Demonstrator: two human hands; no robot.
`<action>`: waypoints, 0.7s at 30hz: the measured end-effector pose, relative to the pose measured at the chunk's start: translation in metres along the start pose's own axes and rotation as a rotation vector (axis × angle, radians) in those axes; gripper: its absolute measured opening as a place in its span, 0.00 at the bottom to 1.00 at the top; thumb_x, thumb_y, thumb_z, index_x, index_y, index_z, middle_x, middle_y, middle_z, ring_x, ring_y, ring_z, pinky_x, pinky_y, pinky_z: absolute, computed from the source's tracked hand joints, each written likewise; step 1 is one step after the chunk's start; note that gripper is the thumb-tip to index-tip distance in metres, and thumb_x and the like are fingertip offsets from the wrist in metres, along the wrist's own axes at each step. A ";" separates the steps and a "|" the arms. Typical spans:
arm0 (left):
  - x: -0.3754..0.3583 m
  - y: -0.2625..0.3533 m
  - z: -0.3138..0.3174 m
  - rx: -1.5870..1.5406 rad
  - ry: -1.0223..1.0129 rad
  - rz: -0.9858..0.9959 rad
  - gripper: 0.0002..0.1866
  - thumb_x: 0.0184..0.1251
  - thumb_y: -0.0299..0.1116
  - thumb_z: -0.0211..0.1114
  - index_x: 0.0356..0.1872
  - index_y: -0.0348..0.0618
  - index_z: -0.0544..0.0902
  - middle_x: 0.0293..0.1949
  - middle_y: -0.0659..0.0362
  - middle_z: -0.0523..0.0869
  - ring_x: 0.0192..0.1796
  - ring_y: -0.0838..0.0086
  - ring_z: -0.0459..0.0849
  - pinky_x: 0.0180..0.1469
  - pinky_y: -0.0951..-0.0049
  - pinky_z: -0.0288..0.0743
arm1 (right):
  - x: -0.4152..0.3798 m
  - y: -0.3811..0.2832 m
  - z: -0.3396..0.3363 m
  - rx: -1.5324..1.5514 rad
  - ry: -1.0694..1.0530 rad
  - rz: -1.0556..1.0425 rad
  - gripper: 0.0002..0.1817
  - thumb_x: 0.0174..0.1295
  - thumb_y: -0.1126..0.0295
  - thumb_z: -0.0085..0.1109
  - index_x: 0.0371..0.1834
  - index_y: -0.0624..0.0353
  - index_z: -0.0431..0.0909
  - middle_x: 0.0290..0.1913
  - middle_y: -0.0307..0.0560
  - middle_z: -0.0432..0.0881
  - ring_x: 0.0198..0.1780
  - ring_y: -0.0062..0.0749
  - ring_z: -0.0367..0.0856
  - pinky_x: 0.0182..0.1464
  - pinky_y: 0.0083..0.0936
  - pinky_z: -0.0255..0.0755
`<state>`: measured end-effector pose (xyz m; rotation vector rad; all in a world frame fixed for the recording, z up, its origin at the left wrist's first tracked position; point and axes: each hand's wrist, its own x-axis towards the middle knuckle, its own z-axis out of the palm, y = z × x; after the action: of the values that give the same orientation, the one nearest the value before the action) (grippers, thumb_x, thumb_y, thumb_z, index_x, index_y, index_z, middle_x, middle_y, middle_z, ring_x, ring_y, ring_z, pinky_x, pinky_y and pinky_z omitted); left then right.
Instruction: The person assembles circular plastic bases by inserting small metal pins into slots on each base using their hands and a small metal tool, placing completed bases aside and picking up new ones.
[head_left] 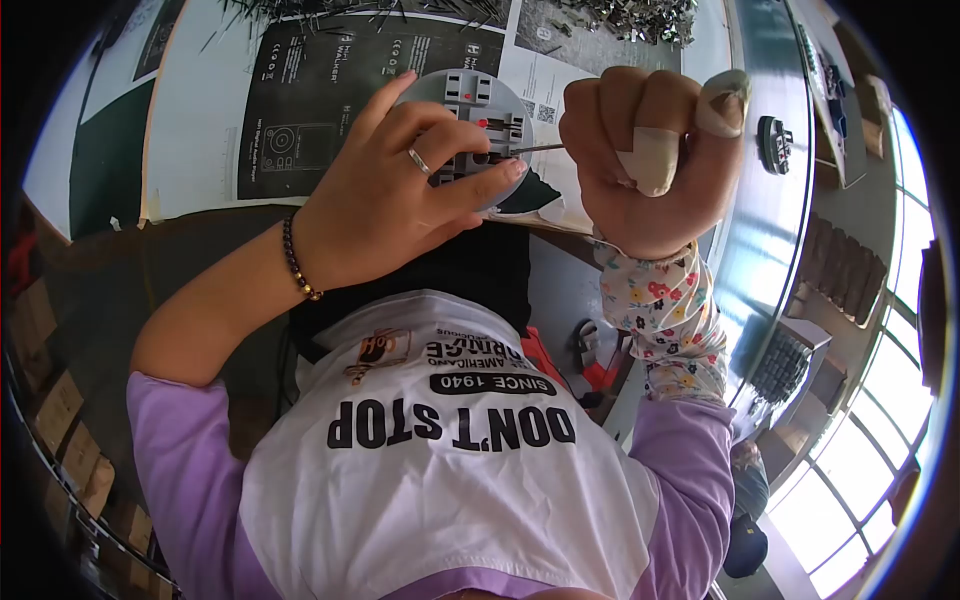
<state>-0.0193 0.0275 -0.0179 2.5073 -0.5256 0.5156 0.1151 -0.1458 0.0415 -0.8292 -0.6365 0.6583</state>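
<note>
A round grey disc (511,100) bearing several small grey blocks with dark slots and red bits sits at the table's near edge. My left hand (390,185), with a ring and a beaded bracelet, lies over its left side. Its thumb and bent fingers close on the blocks near the disc's middle, and what they pinch is mostly hidden. To the right, my right hand (650,150) is a fist with pale tape on some fingers. A thin metal rod (542,148), like a screwdriver shaft, runs from the fist to the blocks. Any handle is hidden inside the fist.
Printed dark sheets (300,110) cover the table. Piles of small metal pieces (640,22) and thin pins (320,10) lie at the far side. A small dark part (774,145) rests on the table's right strip. Something red (600,372) is below the table edge.
</note>
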 end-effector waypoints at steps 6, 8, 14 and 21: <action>0.001 -0.001 0.000 0.009 0.010 0.012 0.29 0.52 0.36 0.79 0.60 0.65 0.84 0.51 0.66 0.78 0.58 0.67 0.76 0.73 0.38 0.63 | 0.016 0.002 -0.008 -0.213 -0.295 0.048 0.29 0.78 0.52 0.38 0.18 0.55 0.66 0.21 0.38 0.65 0.20 0.23 0.57 0.22 0.21 0.54; 0.000 -0.001 0.000 0.012 0.017 0.016 0.29 0.52 0.36 0.79 0.59 0.64 0.84 0.51 0.66 0.78 0.58 0.67 0.76 0.73 0.38 0.63 | 0.011 -0.002 0.001 -0.292 -0.211 0.093 0.27 0.78 0.54 0.37 0.20 0.56 0.67 0.21 0.39 0.66 0.20 0.23 0.57 0.23 0.22 0.54; -0.002 -0.006 0.001 0.008 0.033 0.017 0.29 0.51 0.36 0.79 0.59 0.63 0.84 0.52 0.66 0.78 0.58 0.68 0.77 0.74 0.38 0.63 | 0.011 -0.003 0.007 -0.435 -0.190 0.171 0.20 0.79 0.60 0.36 0.34 0.60 0.73 0.20 0.41 0.67 0.19 0.23 0.57 0.25 0.23 0.57; -0.005 -0.005 0.002 -0.012 0.022 0.035 0.30 0.50 0.36 0.79 0.59 0.61 0.84 0.54 0.66 0.78 0.59 0.68 0.77 0.75 0.38 0.62 | 0.047 0.031 -0.033 -0.479 -0.722 -0.522 0.08 0.56 0.87 0.56 0.27 0.59 0.77 0.31 0.41 0.79 0.32 0.31 0.78 0.33 0.22 0.66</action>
<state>-0.0209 0.0321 -0.0242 2.4817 -0.5632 0.5514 0.1608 -0.1104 0.0103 -0.8017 -1.6495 0.3066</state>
